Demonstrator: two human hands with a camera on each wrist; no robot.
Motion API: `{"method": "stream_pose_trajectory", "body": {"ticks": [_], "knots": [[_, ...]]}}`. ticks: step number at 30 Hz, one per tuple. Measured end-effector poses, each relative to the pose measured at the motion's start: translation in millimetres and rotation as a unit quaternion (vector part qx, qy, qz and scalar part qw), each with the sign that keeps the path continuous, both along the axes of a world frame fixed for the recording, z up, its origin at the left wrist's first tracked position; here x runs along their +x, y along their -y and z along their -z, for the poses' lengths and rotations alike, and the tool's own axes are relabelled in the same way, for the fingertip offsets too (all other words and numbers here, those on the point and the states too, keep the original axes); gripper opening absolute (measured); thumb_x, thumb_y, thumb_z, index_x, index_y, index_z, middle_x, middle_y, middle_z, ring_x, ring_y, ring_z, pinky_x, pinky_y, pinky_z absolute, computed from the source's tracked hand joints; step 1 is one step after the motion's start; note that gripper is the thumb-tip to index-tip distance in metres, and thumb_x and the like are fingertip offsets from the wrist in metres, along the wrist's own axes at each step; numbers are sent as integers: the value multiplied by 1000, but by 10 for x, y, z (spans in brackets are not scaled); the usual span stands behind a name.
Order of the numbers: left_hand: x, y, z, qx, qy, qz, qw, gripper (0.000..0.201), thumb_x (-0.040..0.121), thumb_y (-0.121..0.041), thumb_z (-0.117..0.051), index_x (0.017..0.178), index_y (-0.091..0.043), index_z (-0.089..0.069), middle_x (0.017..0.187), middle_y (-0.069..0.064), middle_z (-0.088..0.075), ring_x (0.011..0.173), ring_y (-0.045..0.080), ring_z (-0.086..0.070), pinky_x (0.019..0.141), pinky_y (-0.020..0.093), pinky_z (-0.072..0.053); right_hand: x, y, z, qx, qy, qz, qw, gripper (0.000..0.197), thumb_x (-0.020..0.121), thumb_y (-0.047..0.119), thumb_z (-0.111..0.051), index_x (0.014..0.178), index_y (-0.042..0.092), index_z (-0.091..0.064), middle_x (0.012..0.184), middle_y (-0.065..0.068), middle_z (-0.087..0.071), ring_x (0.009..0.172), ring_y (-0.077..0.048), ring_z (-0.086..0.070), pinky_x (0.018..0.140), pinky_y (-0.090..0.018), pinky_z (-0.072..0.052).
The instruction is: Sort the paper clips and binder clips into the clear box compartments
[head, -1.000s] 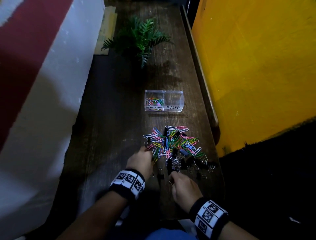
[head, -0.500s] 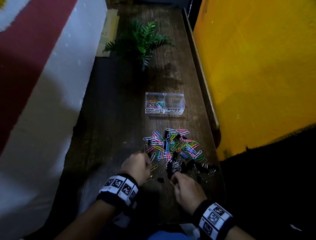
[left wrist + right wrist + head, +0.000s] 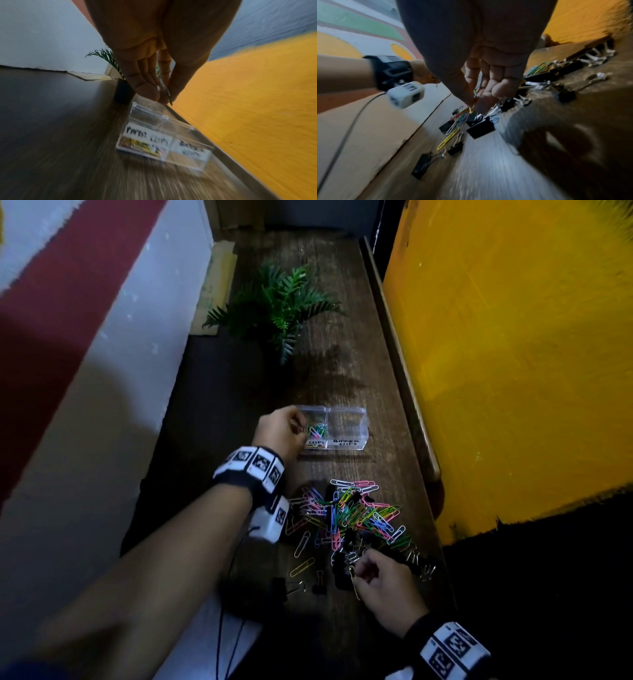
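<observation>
Since a second ago, left hand [image 3: 279, 433] has gone from the pile [image 3: 349, 515] up to the box [image 3: 346, 441], now over its paper-clip side. Nearest me, right hand [image 3: 383, 580] hovers at the pile's near edge, fingers pinched on a yellow paper clip [image 3: 471, 109] I think, binder clips [image 3: 481, 128] right under. Risk: clips are tangled, so a lift could drag extras along. Farther out, left fingertips [image 3: 159, 94] are bunched; can't tell if they're holding anything. Binder side looks empty.
</observation>
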State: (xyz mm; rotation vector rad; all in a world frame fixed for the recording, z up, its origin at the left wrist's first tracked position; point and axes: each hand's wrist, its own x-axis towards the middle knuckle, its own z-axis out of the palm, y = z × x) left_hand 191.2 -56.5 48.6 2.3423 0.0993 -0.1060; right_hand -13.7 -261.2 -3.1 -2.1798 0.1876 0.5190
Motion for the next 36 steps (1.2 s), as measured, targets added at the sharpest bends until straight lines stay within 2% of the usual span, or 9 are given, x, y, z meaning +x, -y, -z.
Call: {"method": "stream_pose_trajectory", "body": {"ticks": [5,9,15,21,24,27,30,33,36], "knots": [[497,70,82,47,-36,15,998,12,79,-16,-67,71,-25,-67,80,2,-69,76,21,-66,74,34,-58,16,82,-16,24,-18,17,999,19,80,6,-69,73,21,-60,60,-3,-57,43,-3,-42,44,-15,-35],[546,82,226,67,-76,24,995,12,81,-16,-62,80,-25,-70,88,6,-71,81,23,-67,78,35,-57,147,123,-75,34,-15,5,999,17,82,5,-67,76,19,-61,59,-2,-55,43,-3,-40,44,-14,-32],[134,-122,234,-4,-2,-24,1000,15,82,-9,-64,85,-22,-71,84,-1,-70,76,15,-66,72,28,-55,708,-14,-232,30,46,-5,998,13,80,2,-68,75,14,-64,66,7,-62,54,5,-53,54,-8,-39],[-791,-446,433,-5,27,-3,1000,23,74,-3,-71,82,-24,-70,86,-4,-64,76,16,-65,76,28,-53,1734,-337,-269,53,92,9,994,22,80,5,-66,68,22,-60,71,3,-67,67,-16,-63,70,-35,-55],[-1264,-513,548,10,6,30,999,23,72,-7,-71,82,-27,-70,86,-6,-63,77,15,-65,76,29,-53,2245,-533,-237,44,109,42,992,21,76,10,-66,61,24,-59,67,0,-68,65,-26,-68,65,-43,-57],[-1574,-483,627,27,-30,41,998,22,72,-9,-72,83,-28,-70,89,-9,-63,82,15,-64,75,22,-47,2581,-713,-258,29,91,63,993,15,76,14,-64,62,20,-62,64,-5,-69,59,-27,-70,55,-40,-58],[-1718,-407,646,29,-65,81,994,17,77,-16,-66,88,-29,-69,97,-9,-65,90,15,-63,80,26,-49,2698,-763,-261,6,70,77,995,16,78,12,-61,64,18,-63,65,-5,-70,60,-26,-70,54,-42,-59],[-1759,-319,626,58,-103,124,985,17,83,-29,-57,97,-31,-66,107,-10,-61,96,17,-62,81,32,-50,2532,-687,-276,-18,97,63,993,18,77,8,-65,64,21,-61,69,-1,-67,66,-23,-68,63,-41,-59],[-1725,-238,658,95,-117,176,973,26,88,-30,-55,112,-34,-63,116,-10,-55,101,17,-60,81,33,-50,2058,-578,-340,-47,139,-21,989,13,82,8,-63,76,19,-66,77,-1,-69,70,-14,-63,71,-27,-53]]}}
